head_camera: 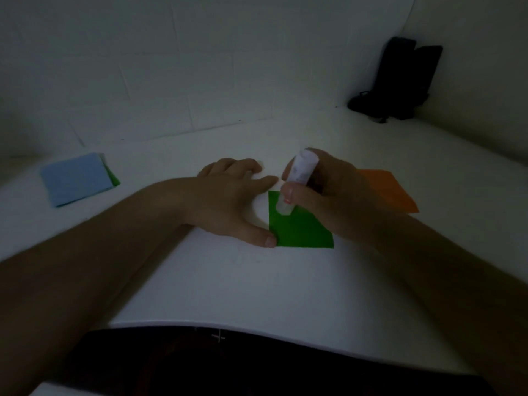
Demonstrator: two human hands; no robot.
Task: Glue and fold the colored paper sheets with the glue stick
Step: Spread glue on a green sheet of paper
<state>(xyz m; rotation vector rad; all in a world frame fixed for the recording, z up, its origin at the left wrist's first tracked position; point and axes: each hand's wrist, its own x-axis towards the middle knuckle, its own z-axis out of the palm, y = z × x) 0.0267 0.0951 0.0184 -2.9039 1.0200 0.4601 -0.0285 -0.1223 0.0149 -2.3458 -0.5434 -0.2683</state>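
On the white table (257, 287), your right hand (328, 190) is wrapping tight around the glue stick (297, 178), pressing its tip onto the green paper (300, 230). Your left hand (228, 195) is lying open, thumb holding the paper's edge.

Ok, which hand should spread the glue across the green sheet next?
The right hand: it already grips the glue stick, whose tip is down on the green sheet. The left hand is pinning that sheet's left edge with its thumb, so it is better left holding.
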